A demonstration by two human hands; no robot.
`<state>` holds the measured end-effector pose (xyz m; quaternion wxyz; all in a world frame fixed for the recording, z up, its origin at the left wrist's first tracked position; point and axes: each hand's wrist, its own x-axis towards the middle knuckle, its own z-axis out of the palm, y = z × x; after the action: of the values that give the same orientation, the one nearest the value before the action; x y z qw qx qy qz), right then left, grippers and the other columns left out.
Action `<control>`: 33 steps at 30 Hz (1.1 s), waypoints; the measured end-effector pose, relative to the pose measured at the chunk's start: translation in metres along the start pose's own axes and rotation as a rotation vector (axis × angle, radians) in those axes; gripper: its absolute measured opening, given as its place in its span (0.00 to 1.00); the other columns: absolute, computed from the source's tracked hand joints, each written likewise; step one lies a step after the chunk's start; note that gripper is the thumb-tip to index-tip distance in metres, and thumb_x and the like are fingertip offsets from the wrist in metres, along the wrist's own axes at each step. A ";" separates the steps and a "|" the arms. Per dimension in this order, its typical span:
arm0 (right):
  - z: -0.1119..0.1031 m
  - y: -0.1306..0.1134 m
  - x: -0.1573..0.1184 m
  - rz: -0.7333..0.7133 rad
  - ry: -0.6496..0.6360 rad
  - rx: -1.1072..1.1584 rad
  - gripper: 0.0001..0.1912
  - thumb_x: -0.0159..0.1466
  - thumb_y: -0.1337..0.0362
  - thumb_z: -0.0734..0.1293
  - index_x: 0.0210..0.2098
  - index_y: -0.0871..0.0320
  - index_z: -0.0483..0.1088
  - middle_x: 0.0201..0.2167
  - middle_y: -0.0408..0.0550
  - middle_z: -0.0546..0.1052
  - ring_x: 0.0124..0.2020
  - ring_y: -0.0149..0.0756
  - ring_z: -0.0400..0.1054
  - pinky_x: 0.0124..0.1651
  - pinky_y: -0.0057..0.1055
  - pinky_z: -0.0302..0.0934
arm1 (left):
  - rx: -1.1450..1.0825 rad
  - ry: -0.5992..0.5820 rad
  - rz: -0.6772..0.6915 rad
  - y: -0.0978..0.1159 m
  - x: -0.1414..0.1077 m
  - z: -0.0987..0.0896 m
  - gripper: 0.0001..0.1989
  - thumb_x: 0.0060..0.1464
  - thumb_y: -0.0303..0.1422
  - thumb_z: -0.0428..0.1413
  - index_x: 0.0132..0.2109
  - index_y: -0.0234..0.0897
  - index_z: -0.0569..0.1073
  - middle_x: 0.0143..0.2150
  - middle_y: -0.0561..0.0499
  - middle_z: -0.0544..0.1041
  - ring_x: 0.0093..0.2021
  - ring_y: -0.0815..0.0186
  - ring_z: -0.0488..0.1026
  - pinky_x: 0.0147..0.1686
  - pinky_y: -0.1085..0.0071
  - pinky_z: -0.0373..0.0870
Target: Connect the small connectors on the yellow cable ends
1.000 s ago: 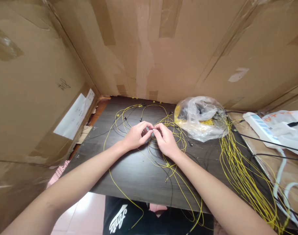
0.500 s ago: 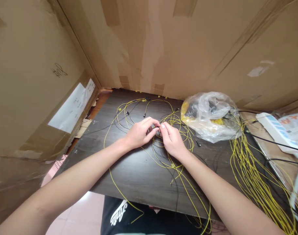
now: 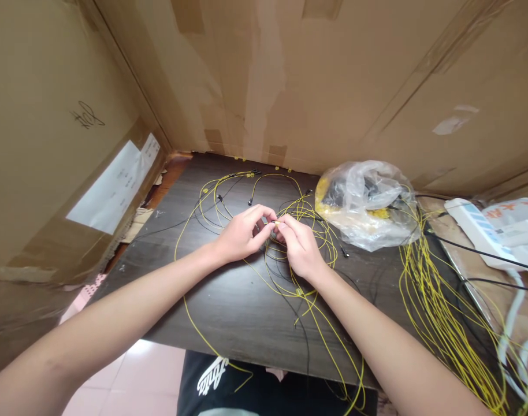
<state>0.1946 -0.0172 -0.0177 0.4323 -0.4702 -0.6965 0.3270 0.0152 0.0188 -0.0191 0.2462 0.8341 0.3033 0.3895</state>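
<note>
My left hand (image 3: pixel 246 232) and my right hand (image 3: pixel 301 245) meet fingertip to fingertip over the middle of the dark table. Both are closed in a pinch on a thin cable end, where a small dark piece and a yellowish bit (image 3: pixel 276 223) show between the fingers. Most of that end is hidden by the fingertips. Under and around the hands lie loops of thin yellow cable (image 3: pixel 333 254), several with black plugs. One plug (image 3: pixel 250 202) lies just beyond my left hand, another (image 3: pixel 345 252) right of my right hand. Some yellow strands hang over the table's near edge.
A clear plastic bag (image 3: pixel 363 228) with yellow and black contents stands at the back right. Beside it a thick bundle of yellow cables (image 3: pixel 446 323) runs down the right side. A white power strip (image 3: pixel 478 231) lies far right. Cardboard walls (image 3: pixel 229 86) enclose the back and left.
The view has shifted slightly, so the scene sits a little further left. A yellowish bit now shows at the right fingertips. Both hands keep their pinch.
</note>
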 end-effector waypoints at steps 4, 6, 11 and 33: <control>0.001 0.000 0.000 -0.008 0.028 0.000 0.12 0.71 0.61 0.57 0.32 0.56 0.65 0.29 0.44 0.71 0.33 0.36 0.65 0.39 0.33 0.57 | 0.019 -0.006 -0.007 0.000 0.001 -0.002 0.05 0.67 0.31 0.53 0.46 0.34 0.70 0.42 0.48 0.77 0.31 0.71 0.73 0.32 0.74 0.72; 0.002 0.001 0.001 -0.009 0.026 0.006 0.13 0.72 0.61 0.56 0.32 0.56 0.65 0.29 0.44 0.70 0.32 0.35 0.66 0.39 0.33 0.57 | 0.029 -0.015 -0.001 -0.001 0.001 -0.004 0.05 0.67 0.30 0.52 0.47 0.34 0.70 0.42 0.48 0.77 0.31 0.71 0.73 0.32 0.74 0.72; 0.002 0.005 0.003 -0.019 -0.032 -0.011 0.13 0.73 0.60 0.56 0.33 0.56 0.64 0.28 0.44 0.70 0.32 0.35 0.65 0.39 0.32 0.56 | 0.056 -0.037 0.040 -0.002 0.000 -0.010 0.05 0.67 0.30 0.53 0.47 0.34 0.71 0.41 0.49 0.78 0.30 0.72 0.73 0.33 0.75 0.72; -0.001 0.003 0.003 -0.006 -0.080 0.037 0.17 0.73 0.57 0.54 0.28 0.55 0.61 0.25 0.42 0.66 0.27 0.33 0.61 0.35 0.33 0.54 | 0.136 0.049 0.189 0.000 -0.001 -0.011 0.05 0.67 0.29 0.55 0.47 0.35 0.75 0.37 0.51 0.77 0.29 0.71 0.72 0.34 0.73 0.72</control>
<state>0.1963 -0.0134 -0.0187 0.4140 -0.4465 -0.7084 0.3569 0.0062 0.0204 -0.0137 0.1437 0.8639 0.2549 0.4099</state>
